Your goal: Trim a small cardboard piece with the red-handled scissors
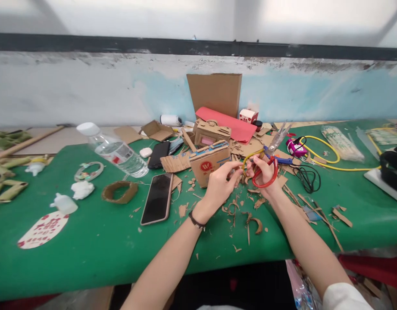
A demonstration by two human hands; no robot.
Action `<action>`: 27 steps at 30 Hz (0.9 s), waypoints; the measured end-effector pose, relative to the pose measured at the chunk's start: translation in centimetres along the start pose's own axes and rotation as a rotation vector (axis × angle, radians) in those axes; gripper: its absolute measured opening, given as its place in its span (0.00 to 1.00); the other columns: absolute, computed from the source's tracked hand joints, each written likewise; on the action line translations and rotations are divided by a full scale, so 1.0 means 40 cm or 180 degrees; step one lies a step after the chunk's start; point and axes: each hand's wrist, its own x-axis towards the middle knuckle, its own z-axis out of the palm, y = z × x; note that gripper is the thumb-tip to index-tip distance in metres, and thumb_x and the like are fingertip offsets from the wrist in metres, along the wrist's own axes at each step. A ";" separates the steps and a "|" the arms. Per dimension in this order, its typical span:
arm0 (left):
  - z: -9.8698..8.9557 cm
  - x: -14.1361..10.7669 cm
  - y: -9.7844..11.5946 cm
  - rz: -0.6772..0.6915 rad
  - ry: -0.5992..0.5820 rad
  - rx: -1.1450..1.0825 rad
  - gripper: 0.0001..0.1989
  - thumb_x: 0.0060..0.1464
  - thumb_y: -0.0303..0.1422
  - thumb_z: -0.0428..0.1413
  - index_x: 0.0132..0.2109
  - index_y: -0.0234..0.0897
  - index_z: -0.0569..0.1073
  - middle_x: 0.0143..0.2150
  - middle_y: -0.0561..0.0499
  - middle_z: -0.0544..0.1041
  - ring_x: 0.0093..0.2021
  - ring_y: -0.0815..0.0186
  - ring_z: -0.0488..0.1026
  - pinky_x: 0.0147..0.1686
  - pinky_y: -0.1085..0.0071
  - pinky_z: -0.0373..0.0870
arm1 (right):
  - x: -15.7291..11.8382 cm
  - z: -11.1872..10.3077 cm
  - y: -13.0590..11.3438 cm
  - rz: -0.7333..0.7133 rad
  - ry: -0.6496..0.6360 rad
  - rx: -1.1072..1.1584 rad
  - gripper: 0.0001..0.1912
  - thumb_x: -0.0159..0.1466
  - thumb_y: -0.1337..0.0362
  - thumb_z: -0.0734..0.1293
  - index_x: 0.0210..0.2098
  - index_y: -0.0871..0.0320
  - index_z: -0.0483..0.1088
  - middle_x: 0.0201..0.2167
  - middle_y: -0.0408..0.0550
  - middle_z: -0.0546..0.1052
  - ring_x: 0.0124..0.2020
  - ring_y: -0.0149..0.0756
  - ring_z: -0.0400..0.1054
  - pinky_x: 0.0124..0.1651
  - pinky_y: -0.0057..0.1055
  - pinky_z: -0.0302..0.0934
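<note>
My right hand (264,170) is closed round a pair of scissors (272,175). The red handle loops over this hand, and a yellow handle shows on its left. The blades point up and away, toward the wall. Close by on the left, my left hand (222,178) has its fingers pinched together near the yellow handle; what they hold, if anything, is too small to make out. Just beyond my left hand stands a small cardboard box (207,165) with a red printed mark. Behind that is a cut cardboard model (213,132). Cardboard scraps (254,224) lie below my hands.
On the green table (104,245), a phone (157,199), a cardboard ring (120,192) and a tilted water bottle (116,150) lie left. A yellow cable (340,168), a black cord (310,178) and a purple device (296,147) lie right. A cardboard sheet (216,92) leans on the wall.
</note>
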 end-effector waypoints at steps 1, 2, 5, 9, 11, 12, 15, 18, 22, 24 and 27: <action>0.000 0.000 0.004 0.0001 0.0059 -0.0137 0.11 0.71 0.37 0.57 0.55 0.40 0.79 0.48 0.48 0.84 0.27 0.73 0.77 0.31 0.75 0.76 | -0.002 0.003 0.002 0.0001 -0.0026 -0.0089 0.11 0.66 0.55 0.75 0.37 0.55 0.74 0.29 0.42 0.78 0.22 0.28 0.66 0.29 0.28 0.67; 0.000 0.002 0.008 -0.0001 0.0113 -0.0271 0.12 0.71 0.37 0.58 0.55 0.40 0.79 0.50 0.47 0.83 0.27 0.73 0.77 0.31 0.75 0.76 | -0.003 0.006 0.005 0.0013 -0.0046 -0.0181 0.12 0.65 0.54 0.75 0.37 0.55 0.74 0.29 0.42 0.78 0.22 0.29 0.67 0.28 0.28 0.67; -0.003 0.008 0.015 -0.0140 0.0111 -0.0736 0.14 0.70 0.38 0.58 0.58 0.41 0.79 0.53 0.45 0.80 0.29 0.73 0.78 0.32 0.74 0.78 | -0.005 0.009 0.014 0.0048 -0.0043 -0.0356 0.15 0.64 0.51 0.76 0.37 0.55 0.73 0.27 0.41 0.77 0.21 0.29 0.65 0.26 0.28 0.66; 0.001 0.011 0.010 -0.0431 0.0033 -0.1189 0.15 0.69 0.41 0.60 0.57 0.39 0.80 0.54 0.43 0.79 0.28 0.72 0.78 0.30 0.71 0.79 | -0.007 0.006 0.029 0.0086 0.0025 -0.0425 0.16 0.64 0.50 0.77 0.35 0.55 0.72 0.23 0.39 0.74 0.19 0.28 0.64 0.24 0.27 0.63; 0.008 0.010 0.003 -0.0583 0.0009 -0.1252 0.15 0.66 0.41 0.62 0.53 0.37 0.80 0.50 0.43 0.80 0.29 0.69 0.79 0.30 0.70 0.79 | -0.010 0.007 0.036 0.0153 0.0016 -0.0445 0.16 0.64 0.50 0.77 0.35 0.55 0.72 0.21 0.38 0.72 0.19 0.28 0.64 0.23 0.26 0.61; 0.012 0.009 0.000 -0.0673 -0.0009 -0.1305 0.15 0.65 0.41 0.63 0.52 0.37 0.79 0.46 0.44 0.82 0.29 0.68 0.79 0.30 0.70 0.79 | -0.011 0.008 0.040 0.0186 0.0005 -0.0447 0.17 0.64 0.51 0.77 0.34 0.55 0.72 0.20 0.37 0.71 0.19 0.28 0.63 0.23 0.26 0.61; 0.024 0.005 -0.010 -0.0903 -0.0019 -0.1524 0.16 0.64 0.43 0.65 0.50 0.36 0.77 0.34 0.49 0.82 0.28 0.66 0.80 0.30 0.69 0.79 | -0.014 0.015 0.046 0.0254 -0.0044 -0.0405 0.18 0.63 0.51 0.78 0.31 0.55 0.70 0.19 0.36 0.67 0.19 0.27 0.60 0.23 0.26 0.59; 0.032 0.005 -0.015 -0.1029 0.0007 -0.1729 0.17 0.63 0.45 0.65 0.49 0.37 0.76 0.29 0.51 0.81 0.27 0.65 0.80 0.29 0.70 0.78 | -0.016 0.018 0.047 0.0293 -0.0095 -0.0293 0.18 0.63 0.52 0.79 0.32 0.55 0.71 0.19 0.35 0.67 0.19 0.26 0.59 0.23 0.26 0.59; 0.037 0.011 -0.010 -0.1140 0.0087 -0.1999 0.20 0.60 0.46 0.67 0.49 0.36 0.76 0.30 0.50 0.82 0.26 0.66 0.79 0.26 0.71 0.76 | -0.016 0.016 0.043 0.0282 -0.0154 -0.0250 0.16 0.65 0.52 0.77 0.34 0.55 0.72 0.19 0.36 0.67 0.19 0.28 0.61 0.24 0.27 0.61; 0.036 0.014 -0.004 -0.1160 0.0145 -0.2051 0.20 0.59 0.46 0.68 0.48 0.35 0.77 0.29 0.51 0.82 0.23 0.68 0.77 0.25 0.72 0.75 | -0.017 0.014 0.041 0.0239 -0.0188 -0.0330 0.16 0.66 0.53 0.76 0.32 0.56 0.71 0.19 0.37 0.68 0.19 0.28 0.61 0.25 0.28 0.61; 0.032 0.018 0.006 -0.1143 0.0210 -0.2090 0.20 0.59 0.45 0.68 0.48 0.34 0.79 0.26 0.54 0.79 0.21 0.71 0.74 0.24 0.73 0.73 | -0.018 0.012 0.037 0.0183 -0.0231 -0.0486 0.16 0.67 0.53 0.76 0.32 0.56 0.71 0.20 0.38 0.70 0.19 0.28 0.62 0.26 0.28 0.61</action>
